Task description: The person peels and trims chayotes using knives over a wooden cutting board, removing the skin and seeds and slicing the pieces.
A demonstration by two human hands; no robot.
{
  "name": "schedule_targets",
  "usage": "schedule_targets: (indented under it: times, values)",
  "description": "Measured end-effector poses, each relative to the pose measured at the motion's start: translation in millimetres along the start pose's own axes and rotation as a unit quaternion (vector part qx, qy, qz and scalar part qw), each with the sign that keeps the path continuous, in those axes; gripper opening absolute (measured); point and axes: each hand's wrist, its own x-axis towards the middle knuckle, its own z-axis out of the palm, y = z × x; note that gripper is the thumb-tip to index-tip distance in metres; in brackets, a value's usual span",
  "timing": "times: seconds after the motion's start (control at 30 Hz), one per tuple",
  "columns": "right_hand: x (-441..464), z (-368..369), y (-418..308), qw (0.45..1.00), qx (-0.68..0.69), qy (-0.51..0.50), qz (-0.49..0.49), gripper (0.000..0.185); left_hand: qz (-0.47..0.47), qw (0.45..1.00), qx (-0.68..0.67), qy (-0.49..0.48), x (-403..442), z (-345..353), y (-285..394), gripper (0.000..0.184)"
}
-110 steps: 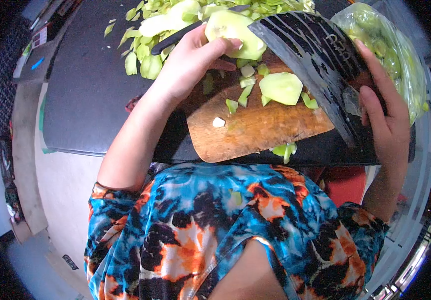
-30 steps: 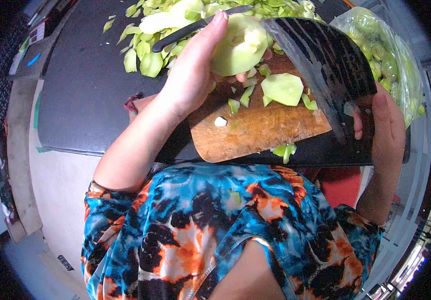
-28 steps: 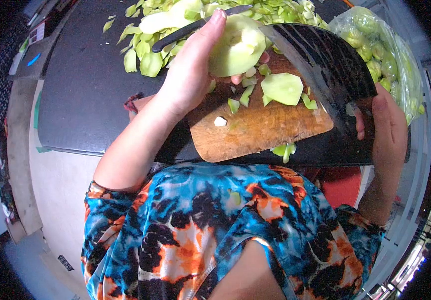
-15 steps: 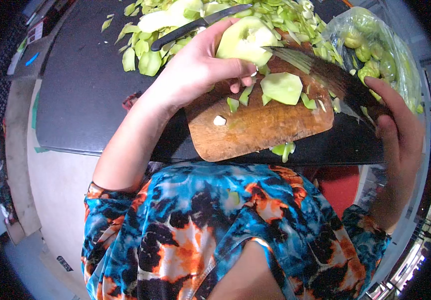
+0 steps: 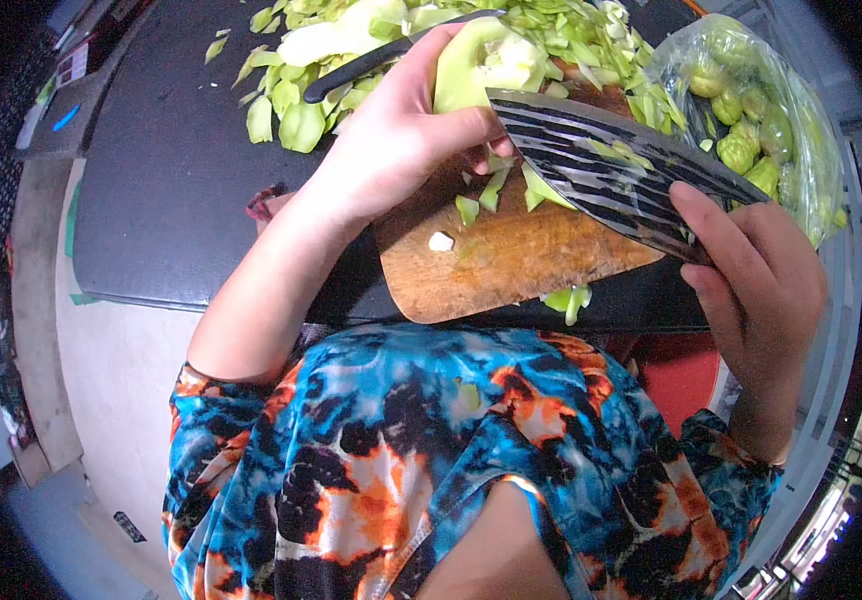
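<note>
My left hand [image 5: 391,150] is closed round a pale green chayote piece [image 5: 459,80], its hollowed, whitish core facing up. In my right hand [image 5: 766,275] is a broad kitchen knife [image 5: 601,165] with dark and light streaks along its blade. The blade's tip lies at the chayote's lower right edge; whether it cuts in I cannot tell. Below both is a wooden cutting board [image 5: 511,265]. A cut slice [image 5: 541,187] on it is mostly covered by the blade. Green scraps [image 5: 492,190] and a small white bit [image 5: 440,241] also lie there.
Slices and scraps [image 5: 576,60] are heaped at the back of the black table [image 5: 171,200]. A second knife with a black handle [image 5: 356,73] rests on them. At the right stands a clear plastic bag [image 5: 806,130] of whole chayotes [image 5: 738,150]. Scraps [image 5: 568,300] lie by the front edge.
The knife has swung left and its blade has turned flat towards me, now covering the slice on the board. The chayote has tilted, showing more of its core.
</note>
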Motion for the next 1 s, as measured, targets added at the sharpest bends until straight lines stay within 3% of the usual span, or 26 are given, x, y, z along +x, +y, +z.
schedule_targets:
  times: [0.2, 0.3, 0.4, 0.6, 0.77, 0.9, 1.0]
  values:
    - [0, 0, -1, 1.0, -0.011, -0.009, -0.001, 0.038, 0.018, 0.999, 0.04, 0.015, -1, 1, -3, 0.065]
    - [2, 0, -3, 1.0, -0.017, -0.007, -0.001, 0.038, 0.053, 0.997, 0.03, 0.042, 2, 4, -8, 0.056]
    - [3, 0, -6, 0.999, -0.034, -0.012, 0.005, 0.038, 0.026, 0.999, 0.03, 0.031, -2, 3, -6, 0.064]
    - [5, 1, -10, 0.998, -0.066, -0.013, 0.008, 0.038, 0.058, 0.995, 0.034, 0.077, -2, 9, -12, 0.062]
    - [5, 2, -3, 0.997, -0.079, -0.019, -0.008, 0.04, 0.046, 0.998, 0.034, 0.038, -5, 8, -6, 0.06]
    - [2, 3, 4, 0.996, -0.078, -0.023, -0.02, 0.042, 0.007, 0.989, -0.145, 0.009, -7, 13, 4, 0.05]
    - [1, 3, 4, 0.995, -0.091, -0.031, -0.028, 0.044, -0.031, 0.985, -0.165, -0.028, -8, 6, 1, 0.047]
